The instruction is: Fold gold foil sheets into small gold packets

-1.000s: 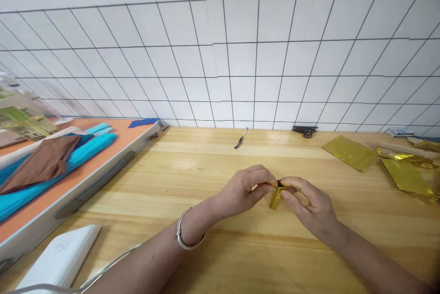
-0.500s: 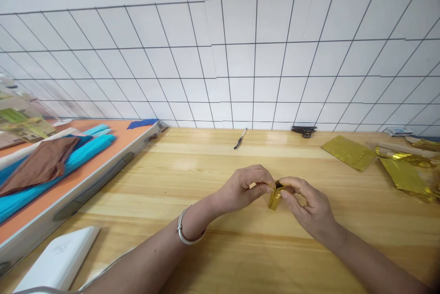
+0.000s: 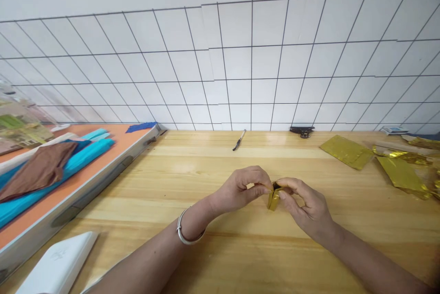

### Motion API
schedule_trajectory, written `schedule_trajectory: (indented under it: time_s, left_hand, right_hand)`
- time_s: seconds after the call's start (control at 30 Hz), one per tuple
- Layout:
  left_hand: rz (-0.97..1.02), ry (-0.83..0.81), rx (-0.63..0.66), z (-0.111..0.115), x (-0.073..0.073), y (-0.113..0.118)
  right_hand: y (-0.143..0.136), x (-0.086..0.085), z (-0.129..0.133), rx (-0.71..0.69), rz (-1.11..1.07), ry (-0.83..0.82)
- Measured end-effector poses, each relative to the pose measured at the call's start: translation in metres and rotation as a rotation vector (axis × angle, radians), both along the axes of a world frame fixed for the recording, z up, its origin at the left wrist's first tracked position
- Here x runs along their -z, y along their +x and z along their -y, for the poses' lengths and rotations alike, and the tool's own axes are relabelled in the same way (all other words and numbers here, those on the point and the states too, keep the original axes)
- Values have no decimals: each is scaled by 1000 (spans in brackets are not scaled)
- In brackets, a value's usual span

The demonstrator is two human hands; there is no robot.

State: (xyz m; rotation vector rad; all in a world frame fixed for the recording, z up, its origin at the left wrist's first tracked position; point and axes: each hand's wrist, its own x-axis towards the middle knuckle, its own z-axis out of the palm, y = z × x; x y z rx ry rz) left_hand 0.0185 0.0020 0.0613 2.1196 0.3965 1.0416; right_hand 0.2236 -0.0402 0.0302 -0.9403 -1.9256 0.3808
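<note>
A: Doing what with the left hand (image 3: 241, 189)?

B: Pinching the foil (image 3: 274, 202) at the left of the top edge. Bringing thumb and forefinger almost together, with only foil in between. Leaving a small gap behind the tips. Wearing a bangle (image 3: 182, 234) on that wrist.

A: And with the right hand (image 3: 308, 206)?

B: Gripping the same foil from the right. Pressing thumb to the near side, hooking forefinger over the top. Closing down on it nearly all the way, too.

A: Finding the foil where, exactly?

B: Standing roughly upright between both sets of fingertips, touching both. Sitting just right of the left tips, just left of the right ones. Gaping dark at the top, poking out below the fingers. Not telling from here whether touching the table (image 3: 192, 161).

A: Seeing what else?

B: Seeing a pen (image 3: 239, 140) beyond the hands, near the wall (image 3: 268, 69). Spotting a clip (image 3: 302, 131) right of it, gold sheets (image 3: 347, 152) well right of the foil, a white box (image 3: 60, 262) at near left.
</note>
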Motion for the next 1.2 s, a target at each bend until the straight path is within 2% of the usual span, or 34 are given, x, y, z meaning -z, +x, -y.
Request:
schedule_trajectory:
  time_s: [0.37,0.57,0.77,1.0,1.2]
  left_hand:
    - [-24,36,-45,1,2,1]
    - [2,-29,0,0,-2,1]
    - [-19,-83,66,-4,0,-2]
    - [-14,-61,30,-3,-1,-1]
    - [-14,-120,56,-6,1,-3]
  right_hand:
    - [-2,-1,-1,16,-10,13]
    - [-2,-2,0,15,0,17]
    - [-2,-4,2,24,10,29]
    - [-4,-2,2,44,5,37]
    - [-4,-4,1,31,8,44]
